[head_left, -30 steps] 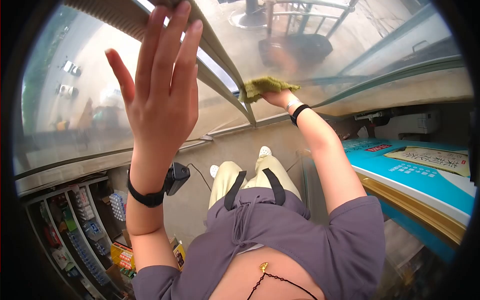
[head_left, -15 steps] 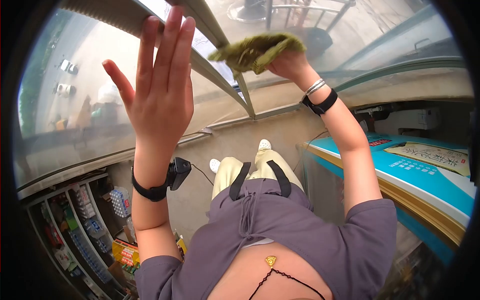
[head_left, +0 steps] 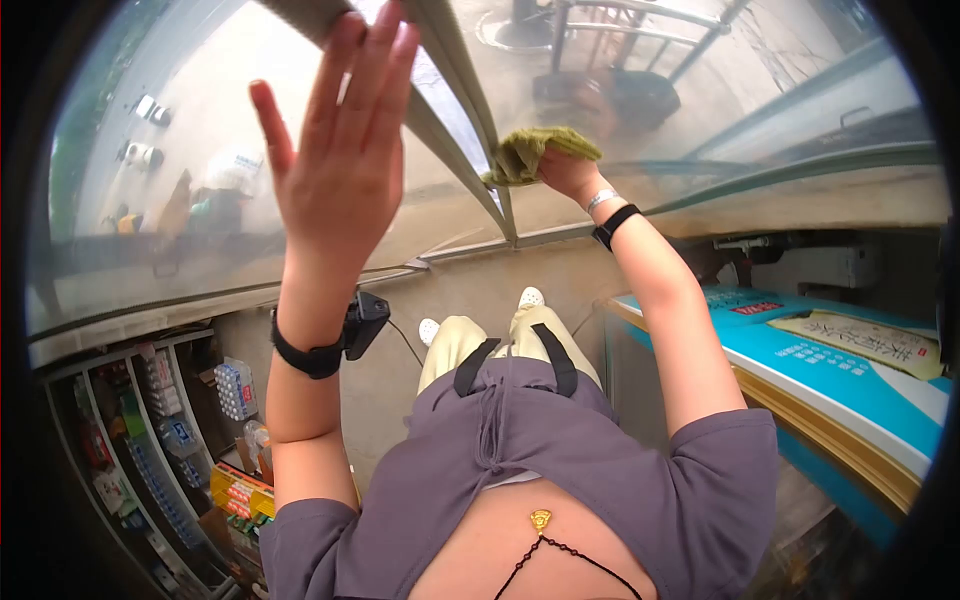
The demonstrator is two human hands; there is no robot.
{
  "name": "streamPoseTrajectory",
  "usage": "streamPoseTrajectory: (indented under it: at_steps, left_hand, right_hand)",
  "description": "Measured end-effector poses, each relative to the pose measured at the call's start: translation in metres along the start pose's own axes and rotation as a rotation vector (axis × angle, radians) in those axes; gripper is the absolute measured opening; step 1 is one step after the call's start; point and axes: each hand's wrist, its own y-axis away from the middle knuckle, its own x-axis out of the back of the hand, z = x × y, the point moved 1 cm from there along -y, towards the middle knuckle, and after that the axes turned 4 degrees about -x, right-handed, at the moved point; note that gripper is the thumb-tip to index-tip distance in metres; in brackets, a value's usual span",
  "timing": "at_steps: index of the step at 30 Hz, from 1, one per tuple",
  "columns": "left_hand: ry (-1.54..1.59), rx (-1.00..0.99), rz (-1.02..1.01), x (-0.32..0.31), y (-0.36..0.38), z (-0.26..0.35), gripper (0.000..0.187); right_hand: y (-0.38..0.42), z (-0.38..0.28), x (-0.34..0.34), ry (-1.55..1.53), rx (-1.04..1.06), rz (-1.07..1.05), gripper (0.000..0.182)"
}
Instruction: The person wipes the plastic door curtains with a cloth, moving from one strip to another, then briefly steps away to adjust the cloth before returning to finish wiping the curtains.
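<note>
My left hand (head_left: 345,165) is raised with its fingers stretched out, its fingertips overlapping the metal door frame (head_left: 440,135) at the top of the view. A green cloth (head_left: 525,155) is held in my right hand (head_left: 570,175), spread against the glass door panel (head_left: 690,130) right beside the frame's edge. The fingers under the cloth are partly hidden. Behind the panel, a metal chair or rack shows through, along with a faint reflection.
Shelves of packaged goods (head_left: 150,450) stand at the lower left, with a yellow box (head_left: 240,490) beside them. To the right is a blue-topped counter or freezer (head_left: 800,340) with a printed sheet (head_left: 860,340) on it. A concrete floor (head_left: 390,380) lies around my feet.
My right hand has brought the green cloth down the glass, nearer the lower end of the door frame. My left hand has shifted slightly right in view, still with fingers stretched.
</note>
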Motion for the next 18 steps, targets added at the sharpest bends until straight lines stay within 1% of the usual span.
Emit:
streamPoseTrajectory:
  at_steps: [1,3,4,5,6,7,8,10,11,12,13,14,16,17,18]
  left_hand:
    - [0.052,0.002,-0.011,0.007,-0.001,0.003,0.062]
    - [0.028,-0.022,-0.067,0.016,0.001,0.007,0.061]
    - [0.062,-0.018,-0.063,0.02,0.002,0.008,0.059]
    - [0.099,-0.014,-0.058,0.023,0.005,0.011,0.058]
    - [0.143,-0.01,-0.055,0.025,0.008,0.013,0.057]
    - [0.166,-0.015,-0.081,0.029,0.013,0.016,0.056]
    - [0.179,-0.018,-0.094,0.03,0.021,0.018,0.056]
    - [0.175,-0.008,-0.102,0.034,0.038,0.021,0.056]
    - [0.232,0.003,-0.149,0.038,0.046,0.024,0.056]
    - [0.292,0.016,-0.196,0.04,0.056,0.025,0.056]
    - [0.287,0.015,-0.215,0.039,0.066,0.024,0.059]
    - [0.314,0.038,-0.244,0.04,0.077,0.023,0.059]
    - [0.333,0.069,-0.263,0.04,0.099,0.02,0.059]
    - [0.382,0.112,-0.289,0.039,0.111,0.019,0.059]
    - [0.433,0.155,-0.315,0.039,0.122,0.02,0.06]
  right_hand:
    - [0.012,0.0,-0.006,-0.143,-0.006,-0.046,0.021]
    - [0.04,-0.003,-0.017,-0.404,-0.25,-0.23,0.022]
    - [0.059,-0.001,-0.025,-0.515,-0.285,-0.314,0.021]
    - [0.082,0.001,-0.031,-0.486,-0.216,-0.355,0.022]
    - [0.103,0.002,-0.043,-0.062,-0.039,-0.633,0.022]
    - [0.116,0.002,-0.056,-0.122,-0.361,-0.935,0.027]
    - [0.132,0.004,-0.069,-0.315,-0.585,-0.854,0.033]
    - [0.131,-0.016,-0.056,-0.475,-0.791,-0.627,0.037]
    - [0.127,-0.023,-0.052,-0.563,-0.882,-0.55,0.041]
    - [0.117,-0.034,-0.04,-0.753,-0.915,-0.466,0.041]
    - [0.105,-0.045,-0.027,-0.945,-0.945,-0.379,0.041]
    - [0.09,-0.055,-0.012,-0.943,-0.923,-0.379,0.041]
    - [0.06,-0.074,0.022,-1.209,-0.955,-0.129,0.038]
    - [0.045,-0.086,0.037,-1.167,-0.804,0.118,0.038]
    - [0.041,-0.086,0.05,-1.203,-0.876,0.12,0.039]
